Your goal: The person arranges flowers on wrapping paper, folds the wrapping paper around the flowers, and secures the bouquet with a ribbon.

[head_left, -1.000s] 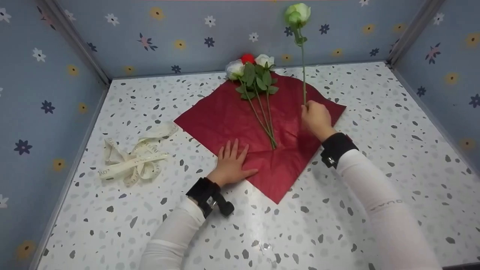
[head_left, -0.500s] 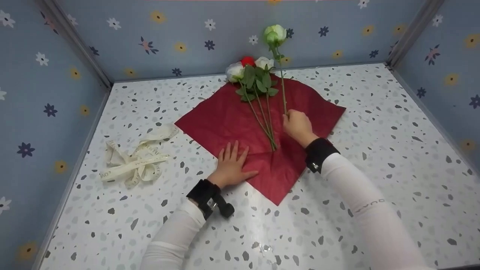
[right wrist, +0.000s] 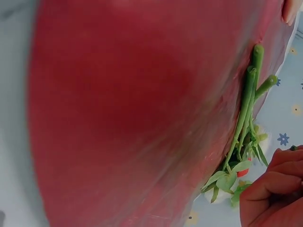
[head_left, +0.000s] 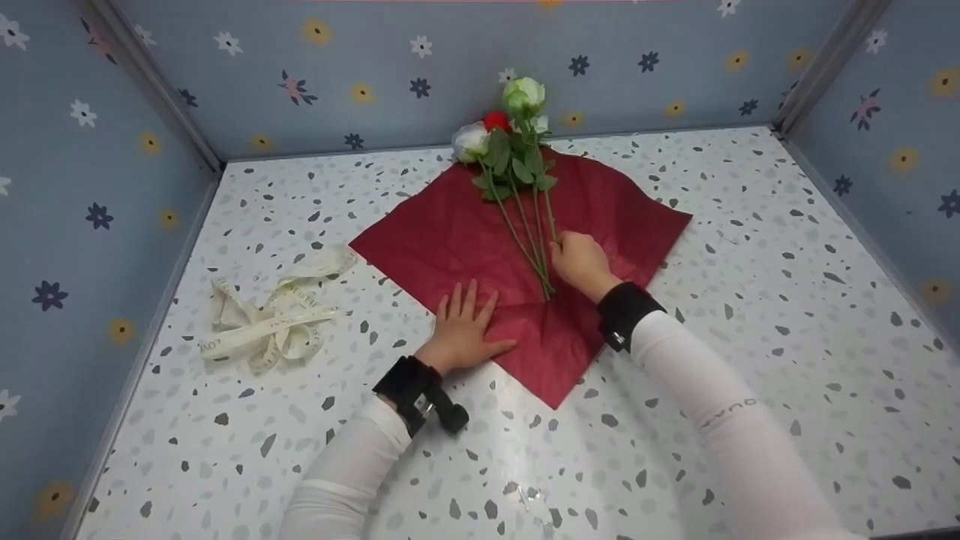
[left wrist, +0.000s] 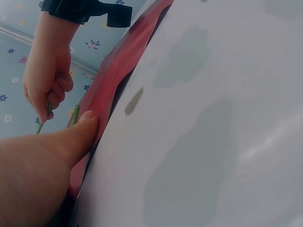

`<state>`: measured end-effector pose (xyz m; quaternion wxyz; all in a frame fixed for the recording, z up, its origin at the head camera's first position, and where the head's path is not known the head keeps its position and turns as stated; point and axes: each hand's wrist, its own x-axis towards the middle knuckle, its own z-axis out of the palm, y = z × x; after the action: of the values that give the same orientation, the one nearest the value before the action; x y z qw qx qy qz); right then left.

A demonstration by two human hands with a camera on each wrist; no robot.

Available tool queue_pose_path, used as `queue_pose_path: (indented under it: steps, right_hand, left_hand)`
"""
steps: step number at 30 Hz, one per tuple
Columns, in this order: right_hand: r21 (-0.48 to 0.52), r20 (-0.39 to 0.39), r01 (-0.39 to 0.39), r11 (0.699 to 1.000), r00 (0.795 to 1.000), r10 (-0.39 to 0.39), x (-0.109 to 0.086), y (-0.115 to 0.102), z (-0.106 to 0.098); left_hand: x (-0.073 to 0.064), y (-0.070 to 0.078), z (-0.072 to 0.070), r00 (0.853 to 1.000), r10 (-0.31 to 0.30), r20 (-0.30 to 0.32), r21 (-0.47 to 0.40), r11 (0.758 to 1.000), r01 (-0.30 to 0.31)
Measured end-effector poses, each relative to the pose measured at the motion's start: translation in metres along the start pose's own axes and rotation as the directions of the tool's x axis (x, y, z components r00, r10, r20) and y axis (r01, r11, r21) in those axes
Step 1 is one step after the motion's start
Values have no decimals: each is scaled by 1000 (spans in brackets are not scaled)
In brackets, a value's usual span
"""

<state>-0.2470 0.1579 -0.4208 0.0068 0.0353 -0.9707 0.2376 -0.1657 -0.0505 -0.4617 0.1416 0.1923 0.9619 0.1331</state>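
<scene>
My right hand (head_left: 581, 261) grips the lower stem of a pale green-white flower (head_left: 523, 95), holding it above the other flowers. Beneath it a red flower (head_left: 496, 121) and two white ones, one mostly covered, lie on a dark red wrapping sheet (head_left: 420, 240). Their green stems (right wrist: 247, 101) cross near their cut ends in the right wrist view. With fingers spread, my left hand (head_left: 459, 334) rests on the sheet's lower left edge. In the left wrist view its thumb (left wrist: 81, 135) lies along the sheet, and the right hand (left wrist: 49, 80) is curled beyond it.
A loose heap of cream printed ribbon (head_left: 270, 326) lies on the speckled white table (head_left: 360, 465) to the left. Blue flower-patterned panels (head_left: 420, 60) stand at the back and both sides. The sheet's far corner nearly reaches the back panel.
The right hand has carried the green-white flower leftward, its bloom lowering until it overlaps the other flowers. The left hand stays where it was on the sheet.
</scene>
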Motion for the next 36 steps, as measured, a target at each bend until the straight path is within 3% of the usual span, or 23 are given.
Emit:
queue_pose_path:
  steps: [12, 22, 30, 36]
  right_hand:
    - [-30, 106, 25, 999, 994, -21, -4, -3, 7]
    - [-38, 103, 49, 998, 994, -45, -3, -2, 9]
    - [-102, 254, 66, 993, 966, -39, -5, 4, 10]
    - [-106, 270, 122, 987, 959, -89, -5, 6, 10]
  left_hand:
    - [1, -1, 4, 1000, -2, -9, -2, 1000, 2]
    - [0, 0, 2, 1000, -2, -10, -1, 1000, 2]
    - [0, 1, 1, 1000, -5, -4, 1, 1000, 5]
    - [0, -1, 2, 1000, -4, -9, 7, 1000, 4]
